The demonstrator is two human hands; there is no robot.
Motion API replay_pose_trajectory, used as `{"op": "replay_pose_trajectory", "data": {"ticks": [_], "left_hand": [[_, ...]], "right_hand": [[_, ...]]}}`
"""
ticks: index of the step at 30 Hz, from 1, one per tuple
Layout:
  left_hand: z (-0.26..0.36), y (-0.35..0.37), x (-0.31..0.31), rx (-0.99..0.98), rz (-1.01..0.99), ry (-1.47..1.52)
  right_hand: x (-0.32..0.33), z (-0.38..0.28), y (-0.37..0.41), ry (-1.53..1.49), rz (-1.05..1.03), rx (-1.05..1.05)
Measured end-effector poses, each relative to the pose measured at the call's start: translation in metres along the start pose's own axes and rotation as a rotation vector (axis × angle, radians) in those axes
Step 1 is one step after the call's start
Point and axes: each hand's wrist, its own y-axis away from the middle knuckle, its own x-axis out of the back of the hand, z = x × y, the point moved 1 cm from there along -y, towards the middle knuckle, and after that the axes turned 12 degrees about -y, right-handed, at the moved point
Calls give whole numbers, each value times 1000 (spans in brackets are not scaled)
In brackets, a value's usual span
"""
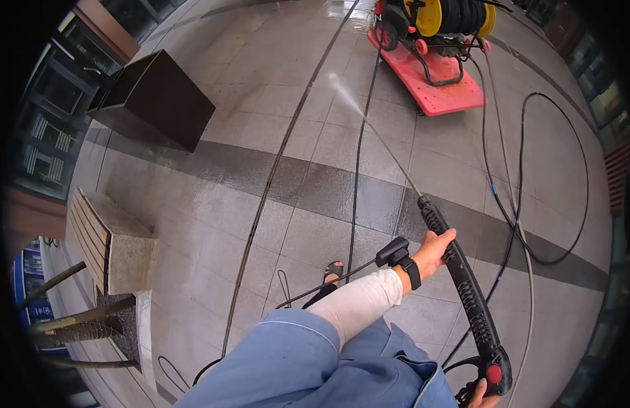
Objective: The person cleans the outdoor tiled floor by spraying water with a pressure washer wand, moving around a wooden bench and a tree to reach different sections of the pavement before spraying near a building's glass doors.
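Over wet paving crossed by a dark band, a slatted bench leftward, the left hand clasps the spraying lance partway along and the right hand its trigger handle.

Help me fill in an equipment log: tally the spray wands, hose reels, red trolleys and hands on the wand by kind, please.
Spray wand: 1
Hose reel: 1
Red trolley: 1
Hands on the wand: 2 (left hand, right hand)
Total: 5
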Motion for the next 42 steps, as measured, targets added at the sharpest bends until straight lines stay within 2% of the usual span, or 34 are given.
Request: {"op": "replay_pose_trajectory", "data": {"ticks": [1, 2, 4, 5, 7, 8, 9, 10, 12, 14, 17, 19, 22, 24, 28, 31, 32, 34, 35, 36, 38, 39, 41, 42], "left_hand": [[1, 6, -7, -42, 71, 53], [2, 19, -8, -61, 31, 95], [-26, 31, 7, -66, 42, 220], [-45, 41, 19, -55, 110, 292], [-93, 66, 59, -30, 242, 455], [-120, 77, 80, -15, 301, 540], [-137, 101, 99, 47, 385, 594], [-149, 128, 116, 106, 465, 652], [-162, 181, 140, 104, 459, 730], [-162, 208, 150, 96, 519, 746], [-132, 208, 141, -23, 534, 613], [-113, 180, 134, -149, 413, 514], [-74, 167, 114, -257, 365, 340], [-59, 174, 120, -310, 367, 372], [-75, 226, 198, -401, 300, 577], [-124, 293, 271, -371, 407, 770], [-156, 302, 304, -366, 419, 870], [-188, 350, 346, -266, 467, 940], [-184, 377, 358, -222, 509, 1007], [-179, 400, 366, -168, 549, 1071], [-172, 411, 397, -191, 568, 1061], [-155, 412, 406, -230, 558, 965], [-110, 407, 414, -309, 488, 775], [-82, 402, 411, -343, 428, 682]], "right_hand": [[2, -20, -6, 27, -16, 35], [7, -38, -9, -24, -59, -109], [16, -64, -23, -23, -195, -111], [19, -62, -32, -12, -240, -81], [23, -52, -45, 9, -460, -113], [12, -56, -47, 99, -524, -15], [10, -44, -52, 179, -631, -28], [8, -35, -59, 262, -736, -35], [-8, -45, -47, 420, -822, 31], [-16, -63, -26, 424, -875, 31], [-9, -41, 2, 217, -782, -24], [7, -5, 13, 226, -684, 118], [-1, -11, 46, 176, -590, 211], [-11, -23, 61, 164, -571, 262], [-49, -62, 95, 158, -591, 354], [-111, -126, 140, 337, -882, 275], [-131, -143, 162, 405, -893, 462], [-162, -142, 175, 592, -1039, 336], [-178, -148, 192, 568, -1057, 465], [-192, -152, 208, 451, -1086, 462], [-204, -139, 226, 708, -1066, 402], [-206, -137, 244, 722, -1058, 399], [-210, -142, 284, 252, -902, 590], [-211, -142, 299, 197, -840, 585]]}}
